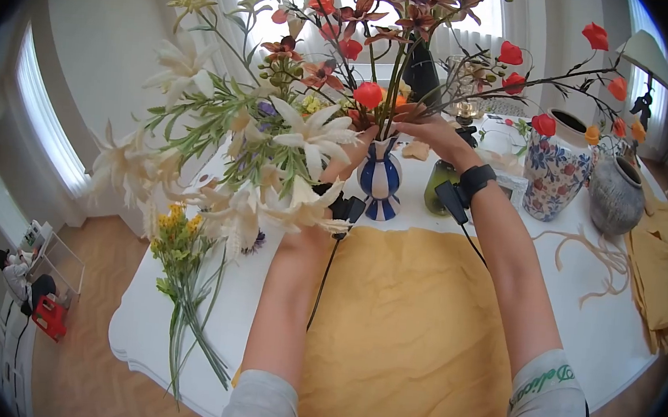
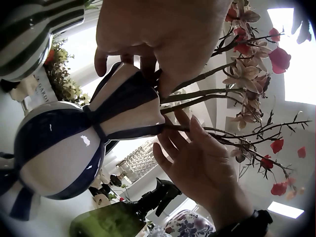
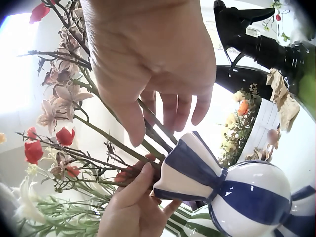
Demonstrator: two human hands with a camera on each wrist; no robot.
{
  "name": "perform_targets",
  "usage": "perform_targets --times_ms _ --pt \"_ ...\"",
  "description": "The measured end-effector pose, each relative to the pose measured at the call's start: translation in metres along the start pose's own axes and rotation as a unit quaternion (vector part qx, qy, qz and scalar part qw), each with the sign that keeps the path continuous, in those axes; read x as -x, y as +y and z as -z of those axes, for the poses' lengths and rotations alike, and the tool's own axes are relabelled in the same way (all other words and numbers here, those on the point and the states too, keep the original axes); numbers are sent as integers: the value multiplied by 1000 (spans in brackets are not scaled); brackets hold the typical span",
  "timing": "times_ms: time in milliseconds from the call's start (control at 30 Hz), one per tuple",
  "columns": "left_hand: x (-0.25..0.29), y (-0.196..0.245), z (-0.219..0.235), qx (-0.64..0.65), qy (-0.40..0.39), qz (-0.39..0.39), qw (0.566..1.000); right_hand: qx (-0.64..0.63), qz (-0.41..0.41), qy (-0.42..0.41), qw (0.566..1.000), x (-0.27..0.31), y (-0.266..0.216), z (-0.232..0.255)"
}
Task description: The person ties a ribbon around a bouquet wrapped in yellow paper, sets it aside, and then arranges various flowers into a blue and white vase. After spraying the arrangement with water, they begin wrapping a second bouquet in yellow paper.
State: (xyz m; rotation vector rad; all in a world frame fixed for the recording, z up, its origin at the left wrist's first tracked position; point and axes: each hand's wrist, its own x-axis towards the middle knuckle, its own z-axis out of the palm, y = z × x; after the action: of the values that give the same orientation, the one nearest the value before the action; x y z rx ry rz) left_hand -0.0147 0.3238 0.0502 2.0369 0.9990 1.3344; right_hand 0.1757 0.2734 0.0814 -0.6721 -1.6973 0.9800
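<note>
A blue-and-white striped vase [image 1: 380,178] stands upright with several flower stems [image 2: 197,94] rising from its mouth. My left hand [image 1: 348,156] is at the vase's flared lip, its thumb beside the stems and its fingers curled round the lip, as the right wrist view shows [image 3: 131,212]. On the other side, my right hand [image 1: 440,136] has its fingers loosely spread around the stems just above the mouth; whether they touch the stems is hard to tell. Red blossoms [image 3: 65,136] and brownish-pink orchids [image 3: 66,98] branch out above. Large cream flowers [image 1: 312,135] hang at the left.
Yellow flowers with long stems [image 1: 185,275] lie on the white table [image 1: 140,334] at left. Tan paper [image 1: 411,326] spreads before the vase. Behind and right are a green bottle [image 1: 437,190], a floral vase [image 1: 553,176], a grey pot [image 1: 615,197] and loose raffia [image 1: 603,260].
</note>
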Motion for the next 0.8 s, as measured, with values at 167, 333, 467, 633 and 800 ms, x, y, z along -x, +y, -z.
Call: perform_targets --times_ms 167,333,467,633,800 --pt "-4 -11 -3 -43 15 -34 998 123 -22 65 990 -10 8 4" --pt "-7 -18 -6 -10 41 -46 998 147 -12 168 975 -28 16 -3" --pt "-6 -13 -4 -30 26 -28 999 227 -5 260 939 -35 13 -13" --pt "-5 -14 -6 -27 54 -54 997 278 48 211 936 -48 25 -9" --pt "1 5 -8 61 38 -48 996 213 15 60 975 -40 12 -4"
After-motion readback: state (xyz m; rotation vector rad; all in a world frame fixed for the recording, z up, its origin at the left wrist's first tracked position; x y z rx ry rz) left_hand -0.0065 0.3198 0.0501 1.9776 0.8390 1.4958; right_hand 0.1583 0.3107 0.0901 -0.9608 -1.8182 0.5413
